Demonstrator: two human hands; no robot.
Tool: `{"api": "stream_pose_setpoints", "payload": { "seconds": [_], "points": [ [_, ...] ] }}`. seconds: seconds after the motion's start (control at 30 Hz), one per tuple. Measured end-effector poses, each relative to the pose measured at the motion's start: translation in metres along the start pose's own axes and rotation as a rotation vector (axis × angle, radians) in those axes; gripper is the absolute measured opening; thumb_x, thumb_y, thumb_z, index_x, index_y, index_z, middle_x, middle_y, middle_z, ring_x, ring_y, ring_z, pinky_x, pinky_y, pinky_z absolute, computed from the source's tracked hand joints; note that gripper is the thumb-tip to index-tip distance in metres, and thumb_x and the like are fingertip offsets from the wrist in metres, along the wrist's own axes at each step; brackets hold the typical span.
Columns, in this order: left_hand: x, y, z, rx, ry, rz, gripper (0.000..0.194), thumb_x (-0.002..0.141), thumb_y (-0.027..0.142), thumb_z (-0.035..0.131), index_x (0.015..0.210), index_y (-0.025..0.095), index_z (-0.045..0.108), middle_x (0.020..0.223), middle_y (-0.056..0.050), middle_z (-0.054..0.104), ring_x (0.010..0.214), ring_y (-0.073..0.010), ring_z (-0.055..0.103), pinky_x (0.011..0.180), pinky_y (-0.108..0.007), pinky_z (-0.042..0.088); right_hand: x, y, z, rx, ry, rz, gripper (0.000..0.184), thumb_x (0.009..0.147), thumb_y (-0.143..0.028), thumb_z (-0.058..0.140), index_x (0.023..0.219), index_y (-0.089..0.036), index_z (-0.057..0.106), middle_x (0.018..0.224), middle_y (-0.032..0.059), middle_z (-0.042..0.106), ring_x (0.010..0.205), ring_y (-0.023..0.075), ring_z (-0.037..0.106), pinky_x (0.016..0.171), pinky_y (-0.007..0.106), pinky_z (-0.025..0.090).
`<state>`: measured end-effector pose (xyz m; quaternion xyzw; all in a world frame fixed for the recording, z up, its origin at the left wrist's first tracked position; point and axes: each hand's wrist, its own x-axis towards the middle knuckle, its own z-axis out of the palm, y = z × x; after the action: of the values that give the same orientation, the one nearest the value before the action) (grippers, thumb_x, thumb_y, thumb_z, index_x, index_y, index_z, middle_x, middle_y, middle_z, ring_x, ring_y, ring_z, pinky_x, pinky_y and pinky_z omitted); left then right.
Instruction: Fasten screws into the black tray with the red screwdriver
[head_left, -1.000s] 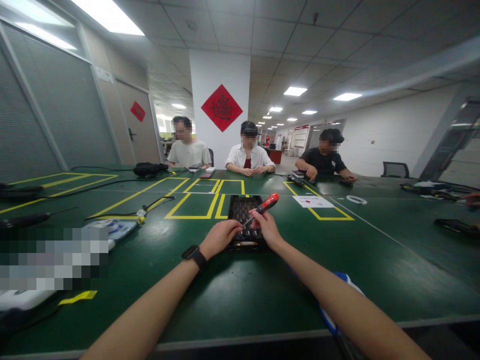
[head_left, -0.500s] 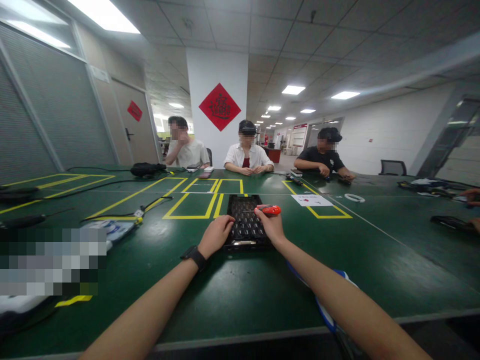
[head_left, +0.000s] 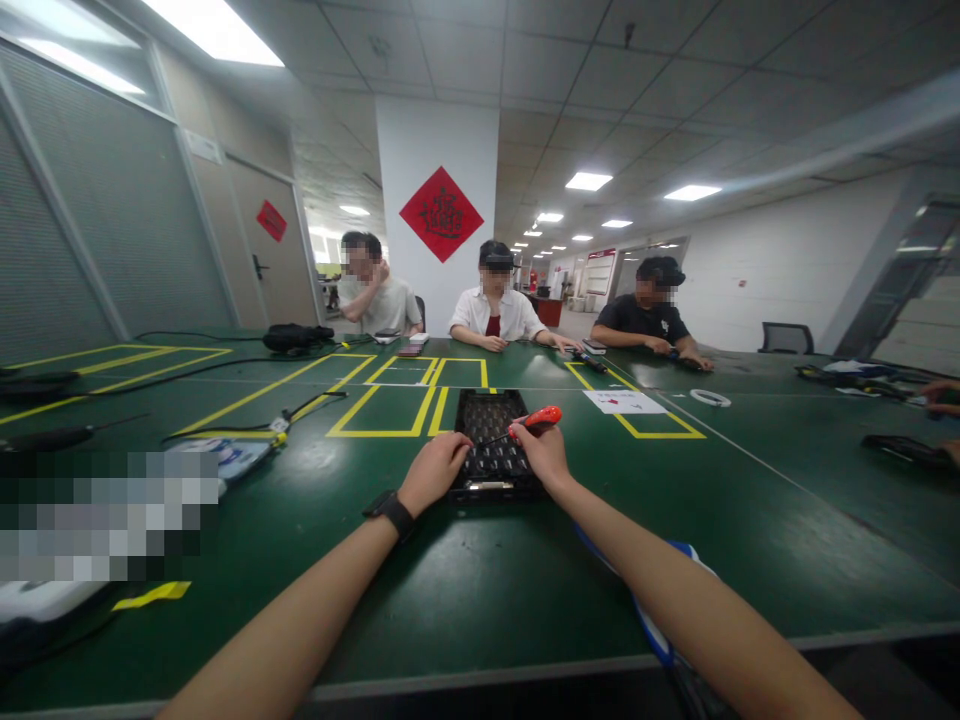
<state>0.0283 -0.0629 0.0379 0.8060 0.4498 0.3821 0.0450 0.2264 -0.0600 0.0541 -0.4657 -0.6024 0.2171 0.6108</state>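
A black open case (head_left: pixel 491 420) with a patterned lining lies on the green table in front of me. My right hand (head_left: pixel 544 455) is closed round the red handle of a screwdriver (head_left: pixel 544 418), over the right side of the case. Its dark shaft slants down to the left across the case, and the tip ends near my left fingertips. My left hand (head_left: pixel 435 468) is at the case's left edge with thumb and fingers pinched together. What they hold, if anything, is too small to make out.
Yellow tape outlines mark the green table (head_left: pixel 480 580). A paper sheet (head_left: pixel 624 402) and a white ring (head_left: pixel 709 398) lie to the right. Cables and a black bag (head_left: pixel 296 338) are at the left. Several people sit across the table; another person's hands show at the right edge.
The screwdriver has tilted, its handle end rising and its tip dropping left toward my left fingers. Across the table, the person in the middle has stretched an arm toward the right.
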Motion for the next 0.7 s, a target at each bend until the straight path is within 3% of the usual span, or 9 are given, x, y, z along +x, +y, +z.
{"api": "stream_pose_setpoints", "payload": {
  "seconds": [0.2,0.37,0.53,0.7],
  "points": [
    [0.0010,0.0004,0.0007,0.017,-0.015,-0.006,0.023,0.084,0.027,0.039,0.085,0.018,0.061,0.086,-0.006,0.061,0.084,-0.0177,0.054,0.078,-0.029,0.041,0.0004,0.0034,0.0013,-0.007,0.058,0.002,0.022,0.065,-0.036,0.056,0.070,-0.016,0.065,0.064,0.0034,0.064,0.061,0.0186,0.059,0.062,0.028,0.043],
    [0.0001,0.0019,0.0001,0.008,-0.021,-0.027,0.023,0.083,0.027,0.040,0.085,0.018,0.060,0.086,-0.006,0.061,0.084,-0.0180,0.055,0.078,-0.029,0.041,0.0030,0.0079,0.0008,0.003,0.156,0.066,0.024,0.063,-0.038,0.055,0.057,-0.015,0.060,0.049,0.0003,0.056,0.050,0.0150,0.052,0.052,0.025,0.037],
    [-0.0003,0.0001,0.0007,-0.076,-0.016,-0.029,0.019,0.080,0.029,0.046,0.089,0.019,0.059,0.086,-0.005,0.061,0.081,-0.0169,0.055,0.075,-0.029,0.042,0.0037,0.0049,0.0003,0.190,0.192,0.166,0.027,0.063,-0.041,0.056,0.053,-0.016,0.053,0.043,-0.0029,0.047,0.042,0.0106,0.042,0.044,0.023,0.031],
    [0.0016,-0.0030,0.0023,-0.196,-0.037,-0.066,0.022,0.075,0.028,0.053,0.094,0.017,0.057,0.082,-0.003,0.061,0.074,-0.0147,0.056,0.071,-0.028,0.044,0.0012,-0.0017,-0.0005,0.320,0.163,0.168,0.028,0.063,-0.041,0.058,0.052,-0.016,0.050,0.042,-0.0043,0.044,0.039,0.0080,0.037,0.042,0.023,0.028]
  ]
}}
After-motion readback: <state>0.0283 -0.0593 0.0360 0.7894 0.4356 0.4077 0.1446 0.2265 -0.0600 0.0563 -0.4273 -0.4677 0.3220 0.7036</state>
